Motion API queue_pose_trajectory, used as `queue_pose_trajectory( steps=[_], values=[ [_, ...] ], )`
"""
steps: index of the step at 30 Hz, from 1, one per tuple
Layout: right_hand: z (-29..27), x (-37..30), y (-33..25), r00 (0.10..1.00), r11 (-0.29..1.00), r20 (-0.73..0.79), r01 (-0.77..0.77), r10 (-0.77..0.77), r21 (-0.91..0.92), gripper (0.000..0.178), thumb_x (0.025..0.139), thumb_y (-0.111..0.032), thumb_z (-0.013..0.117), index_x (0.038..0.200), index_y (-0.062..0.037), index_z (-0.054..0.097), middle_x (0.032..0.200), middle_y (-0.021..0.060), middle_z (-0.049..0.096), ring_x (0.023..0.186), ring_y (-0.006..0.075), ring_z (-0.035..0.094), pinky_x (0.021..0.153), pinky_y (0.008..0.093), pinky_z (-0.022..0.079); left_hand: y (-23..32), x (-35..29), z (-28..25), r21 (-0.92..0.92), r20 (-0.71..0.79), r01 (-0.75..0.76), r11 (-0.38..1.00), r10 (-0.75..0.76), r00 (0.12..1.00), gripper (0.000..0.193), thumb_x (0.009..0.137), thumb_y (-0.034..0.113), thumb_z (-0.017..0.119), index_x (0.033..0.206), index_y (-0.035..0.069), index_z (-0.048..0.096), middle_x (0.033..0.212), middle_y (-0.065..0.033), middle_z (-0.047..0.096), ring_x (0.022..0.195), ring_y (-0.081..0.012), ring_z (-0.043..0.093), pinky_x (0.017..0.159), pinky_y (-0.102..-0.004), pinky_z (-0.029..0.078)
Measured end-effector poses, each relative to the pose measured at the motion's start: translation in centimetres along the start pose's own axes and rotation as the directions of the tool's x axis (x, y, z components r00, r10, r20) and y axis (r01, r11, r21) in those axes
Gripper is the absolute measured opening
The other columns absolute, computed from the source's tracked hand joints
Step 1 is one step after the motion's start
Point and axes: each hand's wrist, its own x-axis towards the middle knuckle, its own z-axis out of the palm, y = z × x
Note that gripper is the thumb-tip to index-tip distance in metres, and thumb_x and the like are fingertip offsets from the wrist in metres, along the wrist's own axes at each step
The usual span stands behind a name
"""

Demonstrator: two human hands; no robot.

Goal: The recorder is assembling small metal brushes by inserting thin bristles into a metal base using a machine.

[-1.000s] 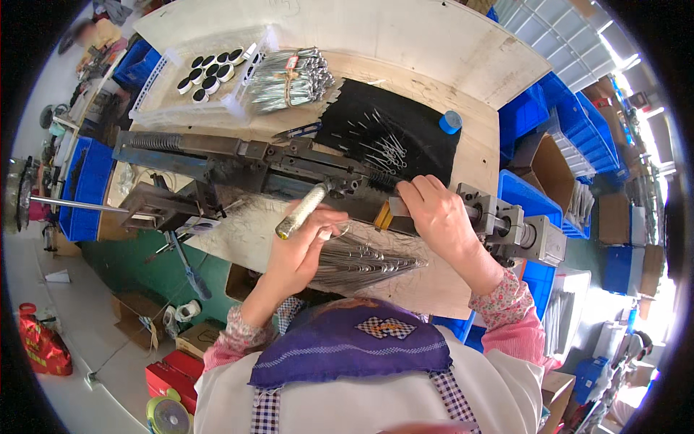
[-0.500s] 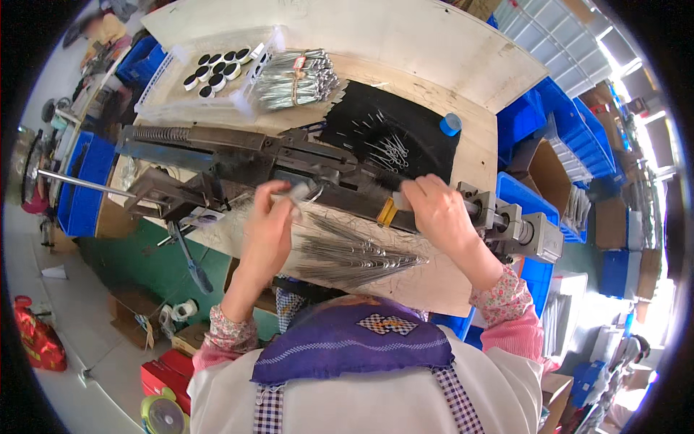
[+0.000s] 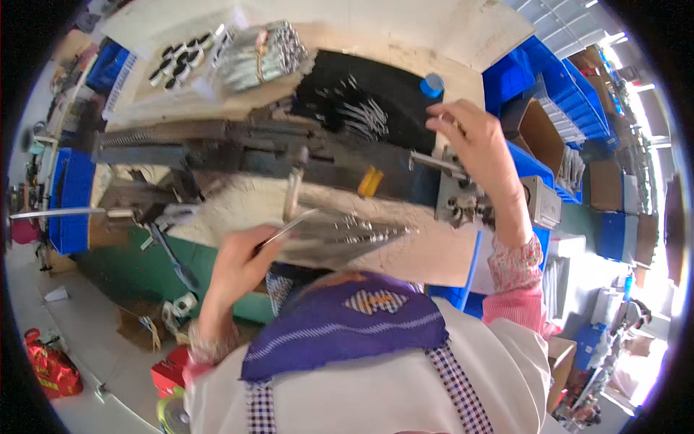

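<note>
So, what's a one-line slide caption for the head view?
Left hand holds a thin metal piece near bunched wires; right hand hovers by the dark machine.

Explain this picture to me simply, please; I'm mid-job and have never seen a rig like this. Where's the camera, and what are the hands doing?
There is no robot: one wide fisheye camera, worn on a person's head, looks down at their bare hands, so straight edges bend. The left hand holds a thin metal rod. The right hand is raised near the machine's right end; I can't tell whether it grips anything. The long, dark metal machine crosses a wooden table. Beyond it lie a black mat with small metal pieces, and a bundle of rods. On the near side is a spread of thin wires.
</note>
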Motion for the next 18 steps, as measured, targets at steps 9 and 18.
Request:
queue_pose_trajectory(
  steps=[9,18],
  values=[
    [1.2,-1.9,-0.7,0.954,0.962,0.124,0.271,-0.273,0.03,0.01,0.076,-0.011,0.068,0.079,-0.0039,0.062,0.079,0.0073,0.06,0.077,0.0256,0.062,0.067,0.0342,0.05,4.2,14.4,8.2,0.311,0.037,-0.464,0.83,0.477,0.878,0.026,0.081,0.027,0.06,0.079,0.002,0.067,0.064,-0.0174,0.06,0.064,-0.0362,0.06,0.058,-0.0447,0.046],
    [7.0,1.0,-2.7,0.899,0.889,-0.01,0.435,-0.438,0.147,0.018,0.073,0.0,0.064,0.089,-0.0057,0.064,0.083,0.0088,0.064,0.078,0.0277,0.063,0.068,0.0342,0.052,3.4,10.4,0.9,0.894,-0.023,-0.378,0.242,0.866,0.5,0.013,0.076,0.003,0.06,0.083,0.009,0.068,0.083,0.0011,0.06,0.081,-0.0189,0.059,0.069,-0.0384,0.046]
  ],
)
